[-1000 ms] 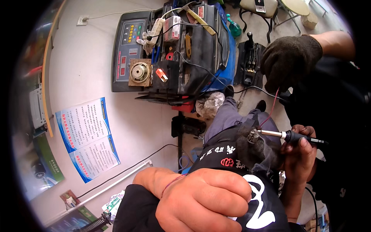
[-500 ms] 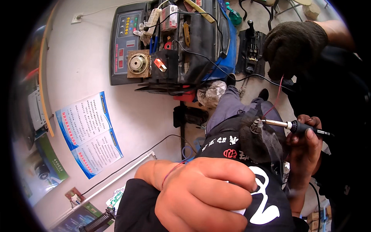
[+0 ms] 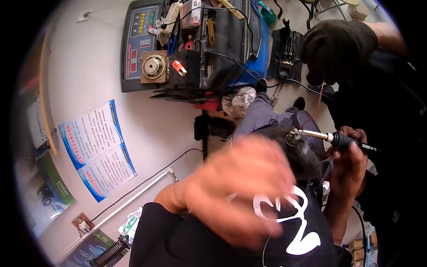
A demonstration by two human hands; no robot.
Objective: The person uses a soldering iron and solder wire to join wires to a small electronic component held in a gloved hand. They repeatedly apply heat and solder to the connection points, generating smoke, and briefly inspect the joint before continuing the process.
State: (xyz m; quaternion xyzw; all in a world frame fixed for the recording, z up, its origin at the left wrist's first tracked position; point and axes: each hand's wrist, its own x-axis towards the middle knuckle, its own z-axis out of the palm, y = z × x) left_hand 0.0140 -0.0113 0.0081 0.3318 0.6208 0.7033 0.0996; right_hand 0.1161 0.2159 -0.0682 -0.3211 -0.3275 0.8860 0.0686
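Observation:
My right hand (image 3: 351,167) is closed around a soldering iron (image 3: 340,140). The iron's bright metal shaft points left, its tip at a small round metal part (image 3: 293,137). That part sits in a dark gloved hand (image 3: 307,162), seemingly a co-worker's. A thin red wire (image 3: 321,100) runs from near the part up to the co-worker's other gloved hand (image 3: 338,53). My left hand (image 3: 240,191) is large in front of my black shirt and smeared by motion, so its fingers cannot be read. Below it hangs a fine thin wire (image 3: 265,249); whether the hand holds it is unclear.
Ahead stands a machine with a control panel (image 3: 144,26), with a speaker (image 3: 154,65), a small orange box (image 3: 179,68) and tools on it. A black cable (image 3: 231,62) crosses toward the co-worker. A poster (image 3: 98,149) hangs on the left wall.
My left hand has risen slightly and become blurred, with the thin wire below it now showing. The view has shifted a little. The soldering iron stays at the metal part.

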